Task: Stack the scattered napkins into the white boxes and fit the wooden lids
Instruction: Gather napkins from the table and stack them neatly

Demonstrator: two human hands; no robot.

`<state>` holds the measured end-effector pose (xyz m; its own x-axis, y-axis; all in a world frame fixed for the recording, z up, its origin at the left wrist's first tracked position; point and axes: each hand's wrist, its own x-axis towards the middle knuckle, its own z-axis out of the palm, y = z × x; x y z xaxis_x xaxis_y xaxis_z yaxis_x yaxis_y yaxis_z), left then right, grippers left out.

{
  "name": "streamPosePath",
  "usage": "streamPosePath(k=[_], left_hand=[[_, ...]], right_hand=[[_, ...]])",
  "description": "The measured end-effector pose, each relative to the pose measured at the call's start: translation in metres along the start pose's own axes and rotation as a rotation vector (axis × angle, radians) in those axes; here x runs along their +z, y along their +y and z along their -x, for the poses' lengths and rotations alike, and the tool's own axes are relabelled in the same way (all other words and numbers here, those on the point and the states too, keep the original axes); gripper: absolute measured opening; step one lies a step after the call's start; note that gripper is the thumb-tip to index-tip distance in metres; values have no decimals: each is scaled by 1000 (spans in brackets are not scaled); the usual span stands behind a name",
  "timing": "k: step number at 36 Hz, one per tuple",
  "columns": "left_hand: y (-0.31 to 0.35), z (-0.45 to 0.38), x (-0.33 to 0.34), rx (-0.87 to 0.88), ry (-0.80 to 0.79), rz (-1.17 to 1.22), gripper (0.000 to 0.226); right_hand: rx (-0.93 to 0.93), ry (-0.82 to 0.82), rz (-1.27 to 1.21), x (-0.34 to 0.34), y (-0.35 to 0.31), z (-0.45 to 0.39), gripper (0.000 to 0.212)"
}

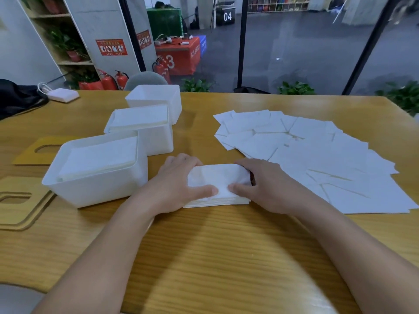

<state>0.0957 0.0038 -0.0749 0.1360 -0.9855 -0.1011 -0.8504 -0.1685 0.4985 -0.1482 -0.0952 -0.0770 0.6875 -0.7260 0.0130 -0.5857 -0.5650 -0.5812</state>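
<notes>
Both hands, left hand [179, 184] and right hand [260, 184], clamped around napkin stack [217, 184] at table [204, 245] centre, seemingly squared, nearest white box [95, 177] at nine o'clock; loose grip risking sheets fanning out mid-lift.

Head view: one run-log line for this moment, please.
left hand: grips napkin stack | right hand: grips stack | nearest two boxes: filled | lids: off | loose napkins: remain
</notes>
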Motion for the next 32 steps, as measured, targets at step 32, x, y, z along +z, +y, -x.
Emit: streamPosePath(k=[32], left_hand=[[40,28,31,-24,426,805,105]], right_hand=[[76,189,-670,9,-19,13,40]])
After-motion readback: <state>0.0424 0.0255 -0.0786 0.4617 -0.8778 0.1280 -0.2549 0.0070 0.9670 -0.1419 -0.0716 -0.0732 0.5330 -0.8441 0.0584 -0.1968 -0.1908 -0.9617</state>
